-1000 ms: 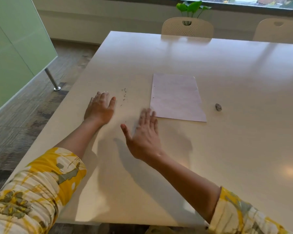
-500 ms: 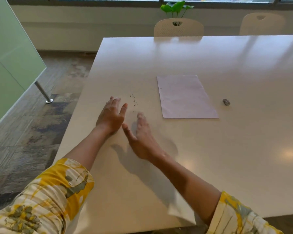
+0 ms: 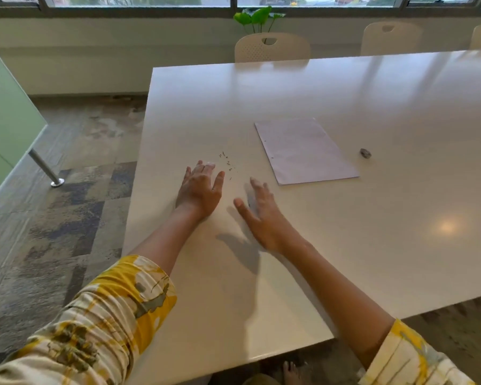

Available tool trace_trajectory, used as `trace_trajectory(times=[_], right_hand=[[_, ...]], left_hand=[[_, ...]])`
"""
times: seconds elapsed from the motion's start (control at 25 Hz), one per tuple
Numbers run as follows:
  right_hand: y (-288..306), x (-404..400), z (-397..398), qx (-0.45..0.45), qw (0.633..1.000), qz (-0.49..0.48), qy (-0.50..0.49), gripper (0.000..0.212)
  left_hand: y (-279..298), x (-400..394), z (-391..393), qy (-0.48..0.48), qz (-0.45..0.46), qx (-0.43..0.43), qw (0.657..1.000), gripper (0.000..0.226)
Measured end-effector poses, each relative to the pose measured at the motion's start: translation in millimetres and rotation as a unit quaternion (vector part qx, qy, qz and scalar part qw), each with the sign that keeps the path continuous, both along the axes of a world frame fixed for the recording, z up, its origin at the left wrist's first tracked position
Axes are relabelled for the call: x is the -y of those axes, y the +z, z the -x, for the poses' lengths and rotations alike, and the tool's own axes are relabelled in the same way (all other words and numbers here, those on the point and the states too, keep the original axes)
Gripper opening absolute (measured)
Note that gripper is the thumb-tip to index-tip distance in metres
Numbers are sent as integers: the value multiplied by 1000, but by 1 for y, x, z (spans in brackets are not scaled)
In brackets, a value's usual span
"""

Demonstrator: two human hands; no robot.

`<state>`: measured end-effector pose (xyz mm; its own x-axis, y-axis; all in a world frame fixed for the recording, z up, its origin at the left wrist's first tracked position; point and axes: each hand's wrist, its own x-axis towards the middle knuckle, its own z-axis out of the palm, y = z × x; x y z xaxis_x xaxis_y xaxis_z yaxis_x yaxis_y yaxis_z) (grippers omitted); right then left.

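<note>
A pale lilac sheet of punched paper (image 3: 306,151) lies flat on the table, to the right of the scatter of tiny dark crumbs (image 3: 227,162) and apart from it. Further right, well clear of the sheet, sits a small grey lump (image 3: 365,153), too small to tell what it is. The crumbs lie in a loose line on bare tabletop, between the sheet's left edge and the left hand's fingertips.

The surface is a large glossy white table (image 3: 345,87) that mirrors the daylight. At its far side stand cream plastic chairs (image 3: 271,48) with cut-out handles, and behind one rises a green leafy plant (image 3: 257,18) under a row of windows (image 3: 139,0). On the left a frosted green glass panel (image 3: 3,115) stands on a slanted metal leg (image 3: 46,169) over mottled grey carpet tiles (image 3: 67,204).

The left hand (image 3: 199,190) rests palm down on the table, fingers straight and close together, its tips just beside the crumbs. The right hand (image 3: 260,209) is spread flat with the thumb out and holds nothing; it is blurred, casts a shadow beneath, and whether it touches the table cannot be told. A gap separates the two hands. Both arms wear yellow-and-white patterned sleeves (image 3: 95,329).
</note>
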<state>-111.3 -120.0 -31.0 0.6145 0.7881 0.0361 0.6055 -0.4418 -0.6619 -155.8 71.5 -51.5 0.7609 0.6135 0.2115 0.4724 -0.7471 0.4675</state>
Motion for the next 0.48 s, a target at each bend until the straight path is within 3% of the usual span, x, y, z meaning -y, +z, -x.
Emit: trace_trajectory(times=[0.08,0.16,0.24,0.32,0.48], right_hand=[[2,17,-8,68,995,13,-72,94],[0,39,-15,122,976,90,-155,101],[-2,56,-19,100,958,168,-209,108],[-5,60,-18,70,951,205,-219,114],[-13,39,-7,107,961,195,-161,116]], left_hand=[[1,-1,1,-4,6,-5,1000,57],[1,-1,3,-6,10,-5,1000,56],[1,1,4,5,9,-4,1000,55],[3,2,5,19,11,3,1000,54],[6,9,5,38,20,6,999,53]])
